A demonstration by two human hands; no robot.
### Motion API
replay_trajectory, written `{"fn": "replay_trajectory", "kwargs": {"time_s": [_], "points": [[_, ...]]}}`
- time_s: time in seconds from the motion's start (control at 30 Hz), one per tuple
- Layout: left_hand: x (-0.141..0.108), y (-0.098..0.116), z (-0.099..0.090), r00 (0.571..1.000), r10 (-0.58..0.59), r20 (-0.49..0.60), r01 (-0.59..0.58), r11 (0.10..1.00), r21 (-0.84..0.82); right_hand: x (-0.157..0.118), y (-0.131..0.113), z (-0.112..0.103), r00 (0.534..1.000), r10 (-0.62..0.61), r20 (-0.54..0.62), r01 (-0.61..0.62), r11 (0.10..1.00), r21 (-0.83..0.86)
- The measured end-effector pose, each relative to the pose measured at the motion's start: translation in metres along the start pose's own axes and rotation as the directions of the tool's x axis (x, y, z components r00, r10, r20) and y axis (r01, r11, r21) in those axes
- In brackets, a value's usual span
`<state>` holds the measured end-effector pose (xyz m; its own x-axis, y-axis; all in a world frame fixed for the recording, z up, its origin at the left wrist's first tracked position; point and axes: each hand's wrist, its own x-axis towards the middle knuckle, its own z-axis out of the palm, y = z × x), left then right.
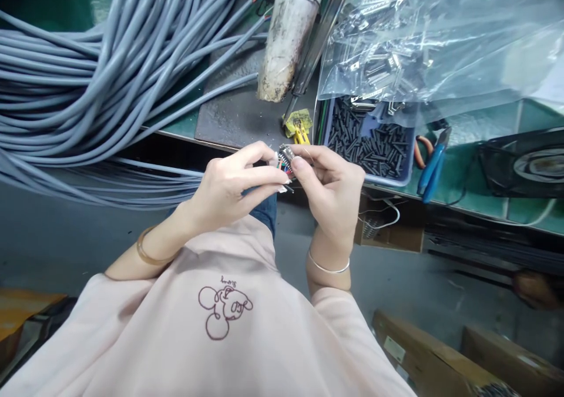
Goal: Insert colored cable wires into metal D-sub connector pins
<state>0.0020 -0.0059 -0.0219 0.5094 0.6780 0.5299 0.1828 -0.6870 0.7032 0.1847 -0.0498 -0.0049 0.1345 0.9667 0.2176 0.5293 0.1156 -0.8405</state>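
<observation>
Close in front of my body, near the bench edge, my two hands meet at a small metal multi-pin connector (285, 152). My right hand (332, 180) pinches it between thumb and forefinger. Fine coloured wires (284, 167) run from its pins into the fingertips of my left hand (238, 180), which are closed around them. A short black tube (289, 189) pokes out below the left fingers. Part of the wires and the connector's underside is hidden by the fingers. Just beyond them, a yellow clip-like piece (301, 131) stands at the bench edge.
A large bundle of grey cables (110, 86) covers the left of the bench. A soldering iron (304, 71) points down beside a dirty white tube (288, 39). To the right are a bin (409, 171) of black tubes, a plastic bag (462, 44) of metal connectors, pliers (432, 171) and a fan (529, 165).
</observation>
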Motion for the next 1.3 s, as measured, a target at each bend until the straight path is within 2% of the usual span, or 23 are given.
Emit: {"fn": "replay_trajectory", "kwargs": {"time_s": [0.1,0.23,0.4,0.5,0.57,0.63,0.7,0.73,0.77,0.87,0.97,1.03,1.2,1.3], "points": [[0.001,0.001,0.000,1.000,0.011,0.011,-0.012,0.993,0.115,0.002,0.004,0.002,1.000,0.005,-0.021,-0.004,0.998,0.068],[0.005,0.000,-0.005,0.996,-0.051,0.068,0.042,0.990,0.131,0.002,0.005,0.006,0.999,0.022,-0.040,-0.019,0.997,0.070],[0.007,-0.005,-0.012,0.976,-0.193,0.104,0.199,0.979,-0.050,0.001,0.005,0.015,0.999,0.034,-0.028,-0.033,0.998,0.060],[0.006,-0.006,-0.011,0.958,-0.264,0.109,0.281,0.940,-0.194,0.000,0.004,0.016,0.992,-0.062,-0.106,0.056,0.997,-0.056],[0.006,-0.006,-0.007,0.940,-0.329,0.086,0.340,0.906,-0.250,-0.001,0.003,0.014,0.961,-0.162,-0.225,0.138,0.983,-0.118],[0.006,-0.006,-0.005,0.912,-0.406,0.059,0.406,0.871,-0.275,-0.003,0.002,0.012,0.897,-0.227,-0.379,0.200,0.973,-0.111],[0.008,-0.007,-0.003,0.882,-0.470,0.039,0.459,0.837,-0.298,-0.007,0.002,0.009,0.835,-0.232,-0.499,0.217,0.972,-0.089],[0.009,-0.008,-0.003,0.868,-0.495,0.033,0.480,0.820,-0.311,-0.009,0.003,0.008,0.823,-0.221,-0.523,0.206,0.975,-0.088],[0.009,-0.009,-0.003,0.856,-0.516,0.029,0.496,0.805,-0.327,-0.011,0.004,0.008,0.827,-0.209,-0.522,0.189,0.978,-0.091],[0.013,-0.010,-0.005,0.829,-0.558,0.037,0.529,0.761,-0.374,-0.015,0.008,0.008,0.891,-0.195,-0.411,0.174,0.981,-0.090],[0.016,-0.010,-0.006,0.823,-0.563,0.071,0.539,0.736,-0.410,-0.014,0.013,0.013,0.947,-0.209,-0.245,0.200,0.978,-0.062],[0.019,-0.010,-0.007,0.827,-0.556,0.080,0.537,0.740,-0.405,-0.011,0.015,0.017,0.968,-0.189,-0.167,0.187,0.982,-0.029],[0.025,-0.009,-0.004,0.852,-0.523,-0.007,0.498,0.815,-0.295,-0.001,0.015,0.025,0.978,-0.085,-0.190,0.107,0.988,0.111],[0.029,-0.008,-0.002,0.859,-0.508,-0.063,0.476,0.838,-0.265,0.004,0.013,0.024,0.980,-0.069,-0.187,0.096,0.986,0.138]]}}
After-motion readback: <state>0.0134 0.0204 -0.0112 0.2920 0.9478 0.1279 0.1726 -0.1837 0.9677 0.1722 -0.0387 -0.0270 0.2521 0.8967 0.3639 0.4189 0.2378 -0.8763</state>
